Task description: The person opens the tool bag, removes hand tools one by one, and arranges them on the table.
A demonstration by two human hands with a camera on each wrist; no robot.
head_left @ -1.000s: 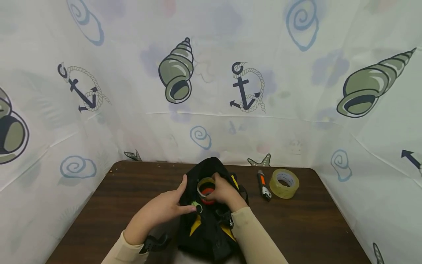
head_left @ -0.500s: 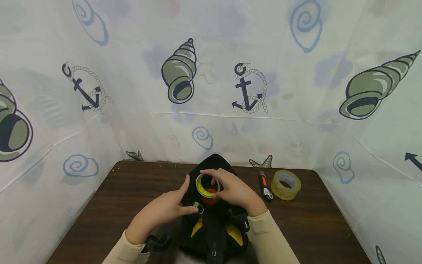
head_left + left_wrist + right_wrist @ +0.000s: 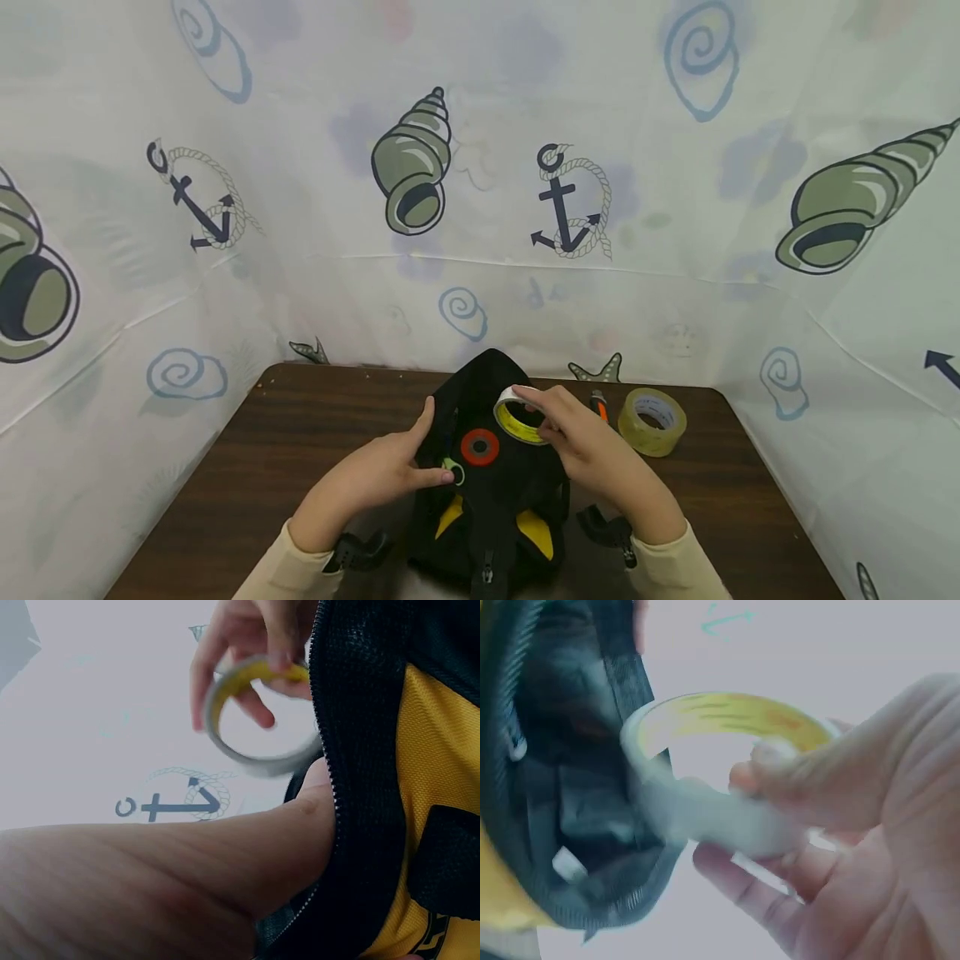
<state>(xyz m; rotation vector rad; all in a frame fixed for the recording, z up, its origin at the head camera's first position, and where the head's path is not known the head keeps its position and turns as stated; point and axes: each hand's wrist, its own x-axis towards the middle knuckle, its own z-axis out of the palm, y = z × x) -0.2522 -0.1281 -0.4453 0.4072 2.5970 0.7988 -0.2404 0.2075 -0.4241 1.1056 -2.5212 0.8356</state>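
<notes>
A black tool bag with yellow panels [image 3: 491, 367] lies on the table in front of me, its zipped mouth open. My left hand [image 3: 378, 467] holds the bag's left edge, the thumb over the rim beside a green-handled pair of scissors [image 3: 452, 467]. In my right hand [image 3: 588, 437] is a roll of whitish tape with a yellow core [image 3: 517, 428], pinched by the thumb and fingers. It hangs over the bag's right side. A red roll of tape [image 3: 468, 447] with a dark centre sits in the bag's mouth. The right wrist view shows the dark bag lining [image 3: 570, 772] beside the roll.
Right of the bag, a large roll of clear packing tape [image 3: 660, 435] lies on the brown table [image 3: 330, 396]. A utility knife with orange on it [image 3: 598, 405] lies beside that roll, partly hidden behind my right hand. A patterned white cloth [image 3: 495, 208] surrounds the table.
The right hand has lifted the whitish tape roll from the bag's mouth and carried it to the right, uncovering the red roll. The left hand stays at the bag's edge.
</notes>
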